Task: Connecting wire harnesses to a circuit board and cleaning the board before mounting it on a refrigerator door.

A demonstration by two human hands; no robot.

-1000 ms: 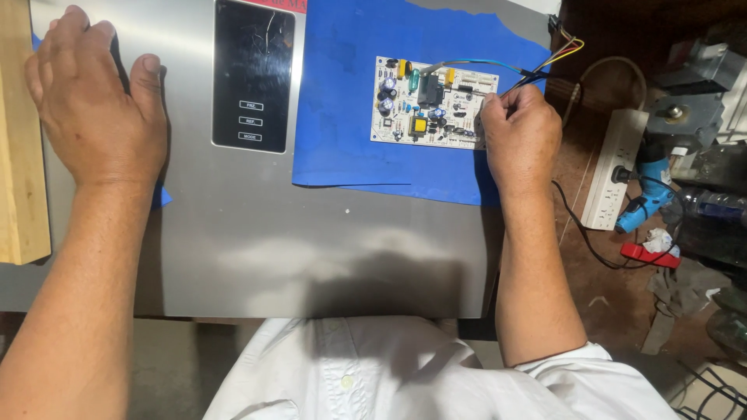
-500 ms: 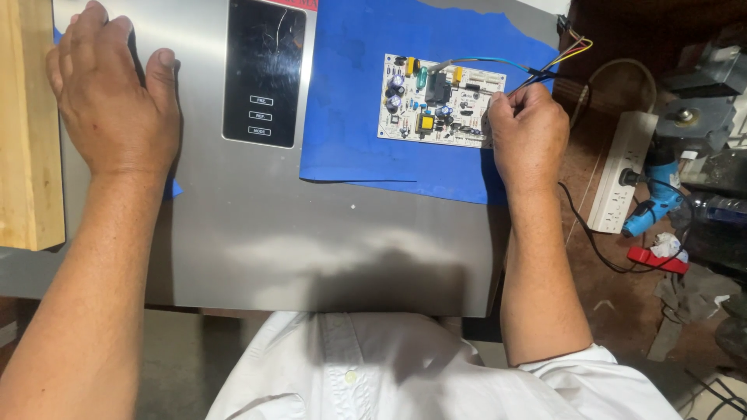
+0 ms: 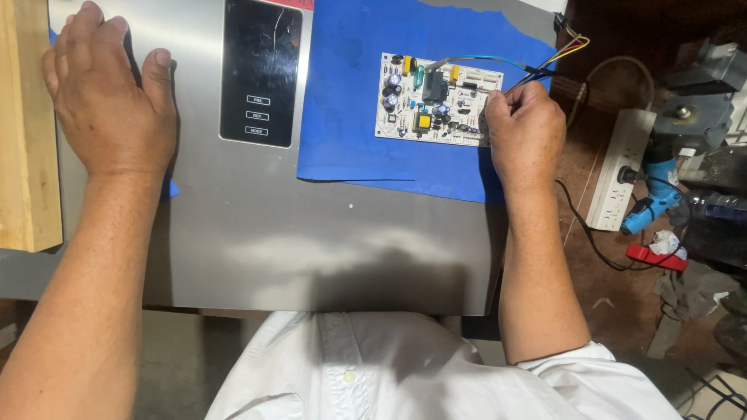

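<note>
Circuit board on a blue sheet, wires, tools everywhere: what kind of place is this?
Probably an electronics or appliance repair workbench. A bare circuit board lies by the right hand, a steel appliance panel covers the bench, and a power strip sits alongside.

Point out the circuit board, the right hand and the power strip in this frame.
circuit board [image 3: 424, 109]: head view, middle of its white face.
right hand [image 3: 525, 132]: head view, back of the hand.
power strip [image 3: 618, 167]: head view, its white casing.
</note>
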